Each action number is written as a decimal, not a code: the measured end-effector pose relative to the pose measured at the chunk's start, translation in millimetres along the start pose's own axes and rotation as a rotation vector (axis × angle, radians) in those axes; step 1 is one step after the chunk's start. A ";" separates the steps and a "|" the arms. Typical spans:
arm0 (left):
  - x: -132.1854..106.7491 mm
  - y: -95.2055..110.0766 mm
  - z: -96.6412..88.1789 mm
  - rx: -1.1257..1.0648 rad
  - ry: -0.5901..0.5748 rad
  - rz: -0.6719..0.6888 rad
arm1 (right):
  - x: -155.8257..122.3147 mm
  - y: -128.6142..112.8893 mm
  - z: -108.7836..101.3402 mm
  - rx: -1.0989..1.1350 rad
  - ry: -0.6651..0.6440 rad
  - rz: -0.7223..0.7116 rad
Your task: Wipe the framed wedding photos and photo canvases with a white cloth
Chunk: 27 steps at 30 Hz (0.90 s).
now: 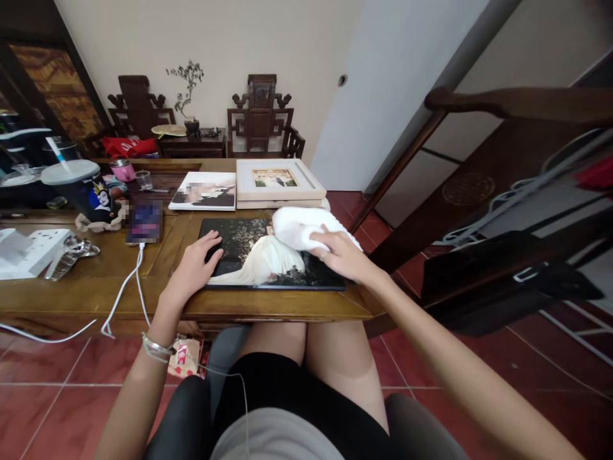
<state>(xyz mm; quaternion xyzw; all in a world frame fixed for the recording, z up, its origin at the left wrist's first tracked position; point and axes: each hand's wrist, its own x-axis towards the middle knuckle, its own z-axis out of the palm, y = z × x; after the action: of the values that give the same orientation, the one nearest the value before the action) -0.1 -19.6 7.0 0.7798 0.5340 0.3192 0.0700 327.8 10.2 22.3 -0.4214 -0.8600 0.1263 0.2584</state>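
A dark photo panel (239, 239) with a white figure printed on it lies flat at the near edge of the wooden table (110, 281). My left hand (196, 265) rests open on its left edge, fingers spread flat. My right hand (338, 252) presses a white cloth (299, 227) onto the panel's upper right part, fingers curled over the cloth.
Behind the panel lie a canvas print (205, 191) and a white framed picture (278, 182). A phone (145, 223) with a white cable (129, 281), a large dark cup (83, 188) with a straw and a white box (31, 249) sit left. A dark wooden railing (502, 105) stands right.
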 end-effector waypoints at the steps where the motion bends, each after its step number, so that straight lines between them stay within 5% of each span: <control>1: 0.0 -0.3 0.4 0.001 0.000 -0.001 | -15.7 -6.4 -0.9 0.007 -0.016 -0.013; 6: 0.4 -0.6 2.0 0.017 0.003 -0.006 | -87.7 -40.9 -12.7 0.047 -0.102 -0.098; 10: 0.5 -0.7 2.3 0.030 0.009 0.013 | -103.9 -49.4 -21.9 0.057 -0.165 -0.135; 14: 0.6 -2.3 1.4 0.037 -0.003 0.024 | -74.1 -32.8 -22.6 0.039 -0.143 -0.077; 22: -0.5 -1.3 -1.3 0.018 -0.007 0.023 | 35.2 15.3 -8.9 0.061 -0.014 0.025; 27: -1.0 1.4 -1.5 0.007 0.008 0.006 | 51.1 22.7 -1.6 0.000 0.024 0.058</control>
<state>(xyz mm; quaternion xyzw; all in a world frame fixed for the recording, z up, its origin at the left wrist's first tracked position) 0.0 -21.4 8.4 0.7804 0.5332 0.3204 0.0642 317.5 64.5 31.0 -0.4479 -0.8442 0.1285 0.2650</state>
